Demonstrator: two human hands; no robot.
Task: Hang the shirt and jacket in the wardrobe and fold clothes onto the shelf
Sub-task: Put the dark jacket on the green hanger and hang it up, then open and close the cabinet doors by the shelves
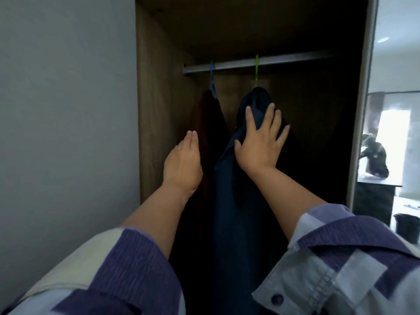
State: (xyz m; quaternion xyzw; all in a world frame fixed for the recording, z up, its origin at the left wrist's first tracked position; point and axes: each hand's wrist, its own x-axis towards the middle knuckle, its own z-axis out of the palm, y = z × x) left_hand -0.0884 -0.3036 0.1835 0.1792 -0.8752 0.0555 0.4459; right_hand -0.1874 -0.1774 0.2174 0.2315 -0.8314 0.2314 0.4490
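A dark blue garment (229, 201) hangs on a green hanger (256, 69) from the wardrobe's metal rail (295, 59). My right hand (261, 144) lies flat on its upper part, fingers spread, holding nothing. To the left a dark brown garment (208, 123) hangs on a blue hanger (212, 79). My left hand (181, 164) is held flat with fingers together, just in front of the brown garment, close to the wardrobe's left wall. I cannot tell whether it touches the cloth.
The wardrobe's wooden left wall (154, 98) stands next to a plain white wall (68, 110). On the right, a mirrored sliding door (391, 110) reflects the room. The wardrobe's right side is dark, and the rail there carries nothing.
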